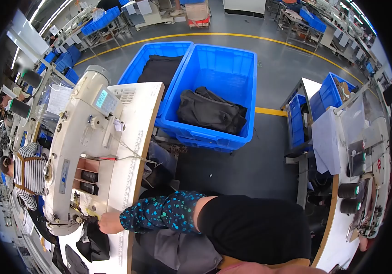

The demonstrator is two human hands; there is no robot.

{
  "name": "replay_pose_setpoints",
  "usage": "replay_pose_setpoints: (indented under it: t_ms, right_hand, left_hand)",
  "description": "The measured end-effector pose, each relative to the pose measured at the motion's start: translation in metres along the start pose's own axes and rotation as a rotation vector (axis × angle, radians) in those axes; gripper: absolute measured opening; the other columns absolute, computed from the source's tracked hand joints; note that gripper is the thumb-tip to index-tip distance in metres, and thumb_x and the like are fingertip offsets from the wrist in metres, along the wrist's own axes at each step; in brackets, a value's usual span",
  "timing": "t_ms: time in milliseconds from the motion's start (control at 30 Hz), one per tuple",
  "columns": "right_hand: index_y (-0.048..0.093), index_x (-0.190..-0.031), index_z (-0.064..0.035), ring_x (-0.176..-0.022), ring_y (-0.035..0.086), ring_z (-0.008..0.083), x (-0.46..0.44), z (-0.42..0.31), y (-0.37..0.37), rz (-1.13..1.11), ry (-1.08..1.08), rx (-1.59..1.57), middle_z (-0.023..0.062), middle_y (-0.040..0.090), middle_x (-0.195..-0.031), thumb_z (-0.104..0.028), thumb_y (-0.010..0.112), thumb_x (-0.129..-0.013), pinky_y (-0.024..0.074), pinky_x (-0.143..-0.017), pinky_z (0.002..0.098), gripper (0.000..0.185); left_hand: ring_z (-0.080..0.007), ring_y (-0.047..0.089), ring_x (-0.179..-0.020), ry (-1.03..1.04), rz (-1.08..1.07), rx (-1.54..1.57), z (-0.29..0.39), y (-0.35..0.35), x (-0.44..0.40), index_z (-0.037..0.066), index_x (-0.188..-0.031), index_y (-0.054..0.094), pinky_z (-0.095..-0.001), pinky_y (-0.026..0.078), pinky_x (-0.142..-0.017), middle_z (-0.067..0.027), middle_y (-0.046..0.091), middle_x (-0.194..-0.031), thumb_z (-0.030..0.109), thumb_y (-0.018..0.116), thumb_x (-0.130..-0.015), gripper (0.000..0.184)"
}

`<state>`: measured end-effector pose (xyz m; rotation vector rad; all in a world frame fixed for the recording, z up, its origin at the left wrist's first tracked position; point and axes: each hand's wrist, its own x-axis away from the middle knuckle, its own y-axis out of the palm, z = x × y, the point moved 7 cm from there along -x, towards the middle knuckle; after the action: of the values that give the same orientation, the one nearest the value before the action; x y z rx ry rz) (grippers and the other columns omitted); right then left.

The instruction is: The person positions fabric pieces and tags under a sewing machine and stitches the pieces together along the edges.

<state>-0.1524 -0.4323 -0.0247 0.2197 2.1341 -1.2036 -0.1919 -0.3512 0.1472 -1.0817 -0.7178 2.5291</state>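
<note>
My right hand (110,223) reaches in from the right, in a blue patterned sleeve cover (162,212). It is closed, with its fingertips at the edge of a black fabric piece (94,242) by the needle end of a white sewing machine (70,160). The fingertips are partly hidden. Another dark fabric piece (75,260) lies on the white table (125,192) below. Grey cloth (177,251) hangs below my arm, off the table edge. My left hand is out of view.
Two blue bins (255,91) with dark fabric stand beyond the table. A small box with bobbin-like black items (88,176) sits by the machine. Another workstation with black thread cones (349,191) is at right. A person in a striped top (27,166) works at left.
</note>
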Motion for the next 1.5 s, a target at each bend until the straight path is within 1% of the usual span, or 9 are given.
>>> replay_pose_setpoints:
  t_ms: [833, 1000, 1033, 1167, 1267, 1333, 1367, 1400, 1500]
  right_hand:
    - [0.068, -0.074, -0.0018, -0.069, 0.070, 0.0337, 0.005, -0.004, -0.008, 0.003, 0.012, 0.016, 0.0162, 0.068, -0.076, -0.014, 0.061, -0.079, 0.0560, -0.062, 0.0447, 0.015]
    - [0.063, -0.085, -0.0015, -0.078, 0.071, 0.0281, 0.006, -0.004, -0.010, -0.174, -0.005, 0.033, 0.0152, 0.068, -0.112, -0.012, 0.058, -0.083, 0.0556, -0.061, 0.0402, 0.012]
    - [0.065, -0.077, -0.0031, -0.075, 0.069, 0.0313, 0.008, -0.005, -0.014, -0.041, 0.021, 0.016, 0.0132, 0.066, -0.085, -0.013, 0.060, -0.081, 0.0553, -0.064, 0.0433, 0.012]
    - [0.064, -0.079, -0.0024, -0.075, 0.069, 0.0317, 0.008, -0.005, -0.017, -0.040, -0.014, 0.025, 0.0137, 0.065, -0.089, -0.013, 0.059, -0.081, 0.0554, -0.064, 0.0435, 0.011]
    - [0.063, -0.095, 0.0001, -0.088, 0.072, 0.0297, 0.008, -0.004, -0.013, -0.228, 0.013, 0.046, 0.0179, 0.066, -0.122, -0.013, 0.055, -0.086, 0.0593, -0.070, 0.0395, 0.018]
    - [0.064, -0.099, -0.0012, -0.087, 0.072, 0.0292, 0.009, -0.003, -0.016, -0.226, 0.003, 0.042, 0.0169, 0.066, -0.126, -0.013, 0.054, -0.087, 0.0592, -0.070, 0.0393, 0.020]
    - [0.065, -0.103, -0.0015, -0.083, 0.072, 0.0284, 0.009, -0.005, -0.023, -0.243, 0.007, 0.089, 0.0159, 0.065, -0.127, -0.013, 0.054, -0.088, 0.0592, -0.070, 0.0384, 0.022]
    - [0.066, -0.106, -0.0020, -0.079, 0.072, 0.0277, 0.009, -0.004, -0.018, -0.249, -0.015, 0.121, 0.0154, 0.066, -0.126, -0.013, 0.054, -0.088, 0.0591, -0.070, 0.0376, 0.024]
    - [0.065, -0.101, -0.0022, -0.074, 0.071, 0.0295, 0.012, -0.001, -0.016, -0.169, -0.025, 0.094, 0.0197, 0.067, -0.125, -0.012, 0.056, -0.085, 0.0574, -0.068, 0.0405, 0.020]
  left_hand:
    - [-0.0336, 0.053, -0.127, 0.065, 0.086, 0.096, 0.012, -0.012, 0.018, -0.005, -0.134, 0.052, -0.0484, 0.045, -0.103, -0.0218, 0.058, -0.134, 0.046, 0.048, -0.103, 0.060]
    - [-0.0339, 0.052, -0.129, 0.153, 0.174, 0.197, 0.024, -0.018, 0.032, -0.005, -0.135, 0.051, -0.0489, 0.045, -0.104, -0.0221, 0.058, -0.135, 0.047, 0.047, -0.104, 0.061]
    - [-0.0340, 0.052, -0.129, 0.188, 0.208, 0.237, 0.030, -0.018, 0.036, -0.005, -0.135, 0.051, -0.0491, 0.044, -0.104, -0.0222, 0.057, -0.135, 0.047, 0.046, -0.104, 0.061]
    - [-0.0342, 0.052, -0.130, 0.442, 0.404, 0.498, 0.063, -0.029, 0.075, -0.005, -0.136, 0.050, -0.0495, 0.044, -0.104, -0.0224, 0.057, -0.136, 0.048, 0.046, -0.104, 0.063]
    - [-0.0345, 0.051, -0.131, 0.608, 0.448, 0.753, 0.087, -0.032, 0.093, -0.006, -0.137, 0.050, -0.0499, 0.044, -0.105, -0.0226, 0.057, -0.137, 0.049, 0.045, -0.104, 0.063]
    - [-0.0346, 0.051, -0.131, 0.564, 0.329, 1.046, 0.095, -0.022, 0.086, -0.006, -0.137, 0.050, -0.0501, 0.044, -0.105, -0.0227, 0.056, -0.137, 0.049, 0.045, -0.104, 0.064]
    - [-0.0512, 0.045, -0.134, 0.392, 0.072, 1.505, 0.095, -0.006, 0.066, -0.020, -0.130, 0.048, -0.0613, 0.039, -0.106, -0.0386, 0.051, -0.135, 0.065, 0.043, -0.099, 0.090]
    - [-0.0441, 0.063, -0.108, 0.005, -0.142, 1.328, 0.099, -0.005, 0.058, -0.009, -0.134, 0.052, -0.0527, 0.054, -0.087, -0.0290, 0.062, -0.125, 0.064, 0.042, -0.101, 0.080]
    - [-0.0624, 0.050, -0.120, -0.038, -0.528, 1.809, 0.129, -0.003, 0.049, -0.014, -0.137, 0.046, -0.0692, 0.044, -0.095, -0.0389, 0.049, -0.137, 0.076, 0.025, -0.095, 0.102]
